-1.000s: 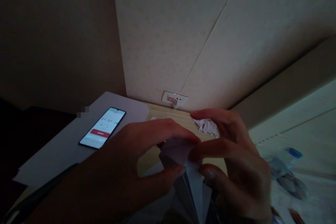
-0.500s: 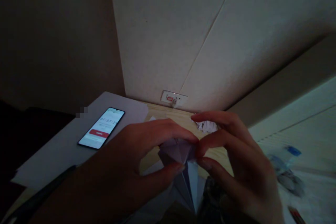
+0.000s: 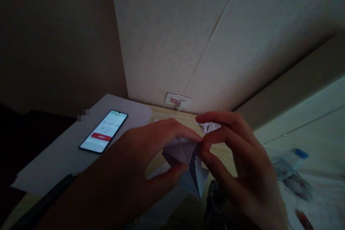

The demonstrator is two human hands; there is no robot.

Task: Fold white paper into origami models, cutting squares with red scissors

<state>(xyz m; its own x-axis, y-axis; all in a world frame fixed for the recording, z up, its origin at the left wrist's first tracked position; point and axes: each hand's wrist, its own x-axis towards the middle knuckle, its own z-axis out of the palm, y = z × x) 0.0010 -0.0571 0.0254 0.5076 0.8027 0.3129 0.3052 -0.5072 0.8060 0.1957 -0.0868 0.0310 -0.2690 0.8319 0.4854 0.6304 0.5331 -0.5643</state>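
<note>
- Both the left hand (image 3: pixel 132 160) and the right hand (image 3: pixel 249 176) hold one folded paper (image 3: pixel 178 151), lifted between them over the wooden table (image 3: pixel 158 112). Its narrow point aims down toward the person, probably so the creases can be watched closely in the dim light.
- The left hand makes a narrow curve around it: forefinger along the top edge, thumb against the near face by the middle crease. That grip seems meant to steady the shape without crushing it.
- The right hand pinches at the right edge, thumb and forefinger tips nearly together, which suits fine handling of a single flap. Another finger arches above, apart from the folded paper, likely to spare the folds.
- Below, a pale sheet (image 3: pixel 168 201) lies on the table, mostly hidden by the hands.
- Just beyond the right fingers, creased white paper (image 3: pixel 211 127) sits near the wall, perhaps set back to leave elbow room.
- To the left, a phone (image 3: pixel 104 131) rests face up on white sheets (image 3: pixel 61 151), its lit time readout placed, it seems, for a quick glance.
- Farther out, a plug (image 3: pixel 179 105) fills part of the wall socket (image 3: pixel 171 99); well apart at right is a blurred bottle (image 3: pixel 289 165) with a blue cap (image 3: pixel 301 153).
</note>
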